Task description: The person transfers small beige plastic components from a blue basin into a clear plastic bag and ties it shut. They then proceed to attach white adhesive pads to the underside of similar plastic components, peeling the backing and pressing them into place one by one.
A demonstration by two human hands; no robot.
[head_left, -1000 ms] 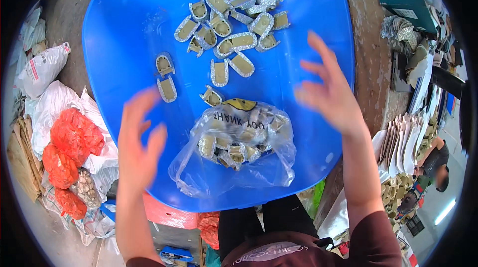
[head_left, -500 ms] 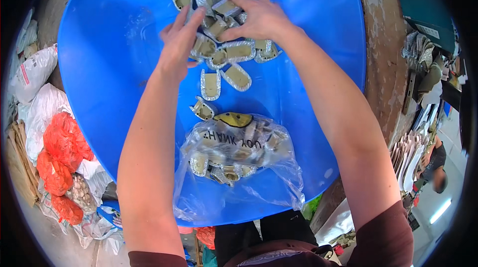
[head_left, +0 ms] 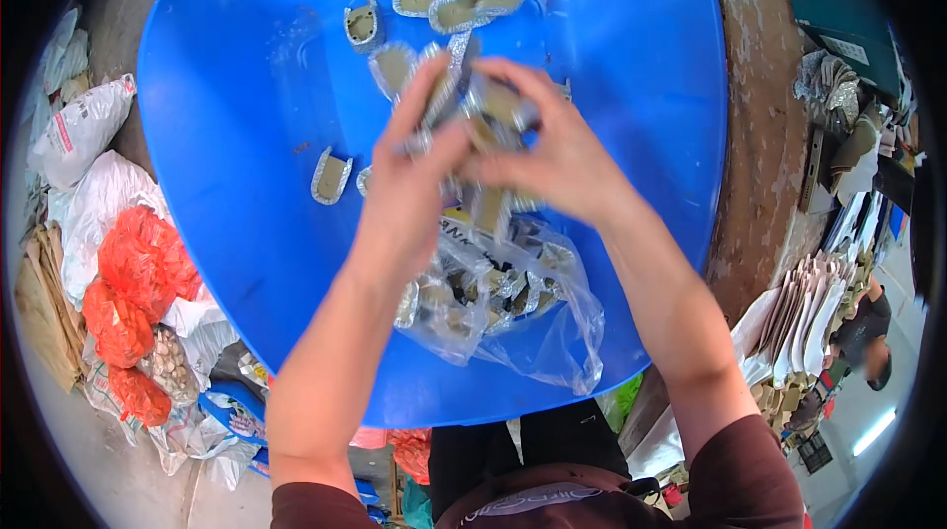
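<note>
Small beige pieces with glittery silver rims, rounded at the end like shoe parts, are gathered in a bunch between my hands. My left hand is curled against the bunch from the left. From the right, my right hand closes on it with thumb and fingers; motion blurs the pieces and fingertips. Just nearer to me, a clear plastic bag with dark print lies with more such pieces inside. Beyond my hands are several loose pieces, and single ones lie to the left.
The blue plastic surface has a raised, curved rim. On the floor at left are red plastic bags and white bags. A worn wooden board runs along the right, with stacked flat pieces beyond it. Another person is farther right.
Both hands have drawn nearer to me from the far pile, bringing a bunch of pieces toward the bag. The pile has broken up, leaving scattered pieces behind.
</note>
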